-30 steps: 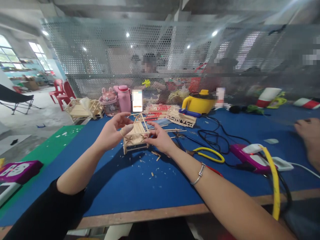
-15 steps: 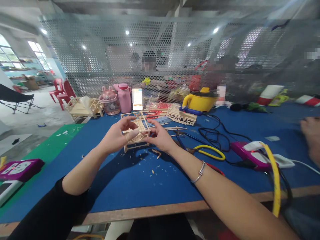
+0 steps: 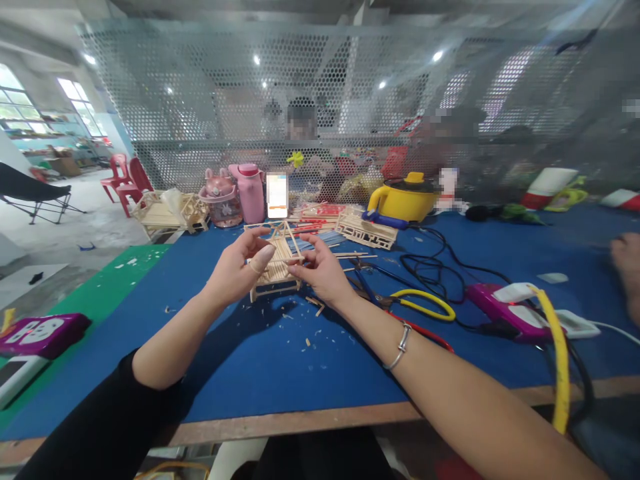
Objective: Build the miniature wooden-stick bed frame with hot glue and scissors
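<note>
The fingers (image 3: 264, 257) of the left hand (image 3: 235, 273) close narrowly on the near left side of a small stick house (image 3: 278, 261), thumb over its top edge, while the fingers (image 3: 300, 265) of the right hand (image 3: 323, 273) pinch its right side low on the sloped roof. Held from both sides like this, the light frame looks steadied so it cannot twist. It stands just above the blue bench (image 3: 260, 360), or barely touching it (the gap cannot be told from this angle), at the middle of the work area and directly in front of the person.

Wood chips (image 3: 315, 308) lie scattered on the bench just below and in front of the house, close to where the hands work. To the right of the right wrist, yellow-handled cutters (image 3: 423, 303) lie within easy reach, and past them a purple glue gun (image 3: 500, 310) lies near a white power strip (image 3: 575, 323), its black cable (image 3: 430, 263) looping back across the bench. Loose sticks (image 3: 350, 255) lie just behind the house, and a finished stick frame (image 3: 365, 232) sits further back beside a yellow pot (image 3: 403, 200). A pink bottle (image 3: 250, 192) stands at the far edge against the perforated screen (image 3: 200, 100). Another person's hand (image 3: 627, 257) rests at the far right, well apart.
</note>
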Action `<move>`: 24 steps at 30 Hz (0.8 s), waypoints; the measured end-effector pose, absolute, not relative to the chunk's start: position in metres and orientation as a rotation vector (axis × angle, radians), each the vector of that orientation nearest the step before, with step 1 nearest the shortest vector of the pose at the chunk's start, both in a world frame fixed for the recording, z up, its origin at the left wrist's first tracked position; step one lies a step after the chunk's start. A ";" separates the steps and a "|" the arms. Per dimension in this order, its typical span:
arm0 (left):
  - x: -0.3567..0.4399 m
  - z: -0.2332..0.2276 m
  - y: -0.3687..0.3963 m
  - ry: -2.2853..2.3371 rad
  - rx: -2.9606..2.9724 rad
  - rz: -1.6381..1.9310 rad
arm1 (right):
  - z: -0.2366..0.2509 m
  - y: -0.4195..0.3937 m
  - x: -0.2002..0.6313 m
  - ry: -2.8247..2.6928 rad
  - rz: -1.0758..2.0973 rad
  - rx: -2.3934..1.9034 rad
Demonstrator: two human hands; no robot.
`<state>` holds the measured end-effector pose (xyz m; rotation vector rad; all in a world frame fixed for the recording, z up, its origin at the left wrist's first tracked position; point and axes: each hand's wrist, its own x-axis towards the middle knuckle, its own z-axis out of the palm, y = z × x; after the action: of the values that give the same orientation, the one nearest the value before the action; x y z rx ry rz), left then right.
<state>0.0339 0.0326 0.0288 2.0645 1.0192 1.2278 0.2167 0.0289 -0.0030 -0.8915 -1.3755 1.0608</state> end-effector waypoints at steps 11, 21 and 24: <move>0.038 0.023 0.030 1.038 2.122 1.153 | -0.007 0.031 0.213 -1.287 1.169 -0.783; 0.037 0.022 0.033 0.987 2.120 1.120 | -0.007 0.032 0.215 -1.352 1.158 -0.777; 0.038 0.020 0.035 0.988 2.127 1.120 | -0.007 0.032 0.216 -1.373 1.140 -0.785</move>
<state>0.0381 0.0347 0.0202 2.1272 0.9882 1.1199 0.2155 0.0322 -0.0070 -0.7853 -1.3727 1.1401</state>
